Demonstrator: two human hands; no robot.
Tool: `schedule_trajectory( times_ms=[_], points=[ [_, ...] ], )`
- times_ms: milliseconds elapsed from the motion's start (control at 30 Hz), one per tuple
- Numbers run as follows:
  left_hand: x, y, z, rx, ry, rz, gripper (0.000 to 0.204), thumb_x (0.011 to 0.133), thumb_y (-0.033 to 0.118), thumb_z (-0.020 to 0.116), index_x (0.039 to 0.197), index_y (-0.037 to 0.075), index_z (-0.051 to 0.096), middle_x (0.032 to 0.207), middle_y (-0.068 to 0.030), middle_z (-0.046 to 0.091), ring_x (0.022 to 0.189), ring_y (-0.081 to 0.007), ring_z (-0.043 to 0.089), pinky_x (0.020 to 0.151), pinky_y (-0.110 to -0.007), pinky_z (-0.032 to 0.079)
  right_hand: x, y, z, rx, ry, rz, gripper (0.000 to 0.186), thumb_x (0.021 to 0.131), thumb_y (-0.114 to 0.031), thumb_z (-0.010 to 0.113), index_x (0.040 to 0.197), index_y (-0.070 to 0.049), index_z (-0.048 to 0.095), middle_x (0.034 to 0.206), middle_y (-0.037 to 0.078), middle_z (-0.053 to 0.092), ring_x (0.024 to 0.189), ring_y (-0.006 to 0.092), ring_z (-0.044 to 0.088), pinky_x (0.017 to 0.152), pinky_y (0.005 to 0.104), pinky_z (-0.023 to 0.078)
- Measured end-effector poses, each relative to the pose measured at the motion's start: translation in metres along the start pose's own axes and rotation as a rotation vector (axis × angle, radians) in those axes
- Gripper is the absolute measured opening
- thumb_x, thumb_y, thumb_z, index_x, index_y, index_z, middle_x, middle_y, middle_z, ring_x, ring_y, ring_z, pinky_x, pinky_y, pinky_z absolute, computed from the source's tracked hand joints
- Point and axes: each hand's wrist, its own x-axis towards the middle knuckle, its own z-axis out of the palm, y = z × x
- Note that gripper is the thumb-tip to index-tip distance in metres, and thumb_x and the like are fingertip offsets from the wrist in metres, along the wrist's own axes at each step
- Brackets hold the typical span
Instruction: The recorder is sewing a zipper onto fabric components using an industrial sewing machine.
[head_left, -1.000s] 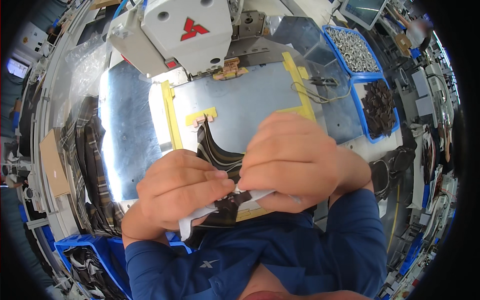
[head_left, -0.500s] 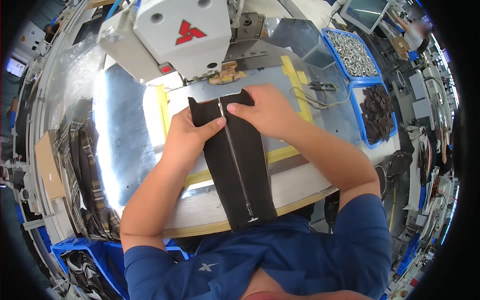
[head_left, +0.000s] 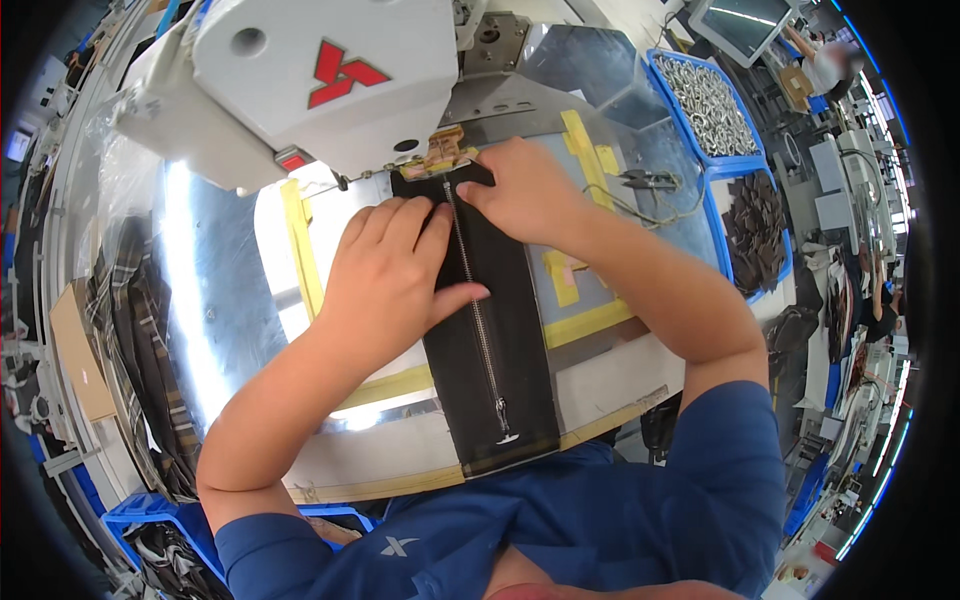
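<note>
1. Black cloth panel (head_left: 515, 330), long and narrow, lies flat in front of the white sewing-machine head (head_left: 330, 90), its silvery metal zip (head_left: 485, 340) facing up, running lengthwise.
2. Left hand (head_left: 395, 260), in front of the machine head, rests palm down: four fingers side by side, thumb spread across the zip, seemingly to keep the cloth flat.
3. Right hand (head_left: 525, 190), just right of the machine head's lower end, sets its thumb on the panel's far corner, probably to steady that edge; the other fingertips are hidden, so I cannot tell whether they pinch.
4. Yellow tape strips (head_left: 305, 250), perhaps guides, mark the surface in front of the machine head, near a shiny metal plate (head_left: 230, 290).
5. Right of the machine head, blue plastic trays (head_left: 684, 122) hold silvery metal rings (head_left: 710, 105) and dark cloth pieces (head_left: 755, 235), apparently for easy reach; a co-worker (head_left: 828, 72) is farther off.
</note>
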Motion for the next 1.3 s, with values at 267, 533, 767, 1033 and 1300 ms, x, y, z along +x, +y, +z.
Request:
schedule_trajectory(
  times_ms=[267, 533, 767, 1033, 1300],
  points=[
    [0.008, -0.012, 0.022, -0.082, -0.067, 0.029, 0.083, 0.079, 0.056, 0.073, 0.129, -0.009, 0.059, 0.133, -0.0229, 0.060, 0.120, -0.0367, 0.057, 0.104, -0.044, 0.043, 0.007, -0.001, -0.006, 0.038, -0.040, 0.063, 0.038, 0.083, -0.028, 0.074, 0.079, 0.008, 0.065, 0.076, 0.030, 0.063, 0.076, 0.0480, 0.063, 0.068, 0.0494, 0.051],
    [0.006, -0.013, 0.024, -0.058, -0.090, 0.050, 0.082, 0.079, 0.055, 0.073, 0.130, -0.008, 0.058, 0.134, -0.0230, 0.060, 0.120, -0.0377, 0.058, 0.103, -0.046, 0.044, 0.002, 0.001, -0.006, 0.173, -0.076, 0.048, 0.030, 0.088, -0.024, 0.070, 0.088, 0.006, 0.066, 0.078, 0.028, 0.065, 0.077, 0.0467, 0.064, 0.068, 0.0491, 0.051],
    [0.013, -0.013, 0.023, -0.138, -0.120, 0.005, 0.089, 0.073, 0.055, 0.079, 0.132, -0.007, 0.056, 0.137, -0.0228, 0.057, 0.121, -0.0401, 0.056, 0.104, -0.048, 0.043, 0.003, 0.001, -0.007, 0.119, -0.042, -0.017, 0.027, 0.088, -0.021, 0.067, 0.087, 0.006, 0.066, 0.075, 0.027, 0.064, 0.074, 0.0479, 0.062, 0.069, 0.0499, 0.050],
    [0.015, -0.013, 0.022, -0.112, -0.185, -0.066, 0.089, 0.071, 0.055, 0.081, 0.133, -0.003, 0.057, 0.141, -0.0171, 0.056, 0.123, -0.0370, 0.055, 0.105, -0.046, 0.040, -0.023, -0.009, -0.017, -0.062, 0.117, -0.236, 0.025, 0.088, -0.021, 0.067, 0.101, 0.000, 0.060, 0.119, 0.020, 0.063, 0.107, 0.0388, 0.060, 0.088, 0.0505, 0.049],
    [0.017, -0.013, 0.025, -0.212, -0.131, -0.069, 0.087, 0.068, 0.048, 0.084, 0.134, -0.002, 0.056, 0.141, -0.0196, 0.054, 0.126, -0.0395, 0.053, 0.109, -0.048, 0.040, -0.032, -0.011, -0.007, -0.106, -0.104, -0.458, 0.050, 0.090, -0.028, 0.068, 0.122, 0.009, 0.057, 0.129, 0.024, 0.058, 0.120, 0.0370, 0.057, 0.108, 0.0430, 0.044]
  ],
)
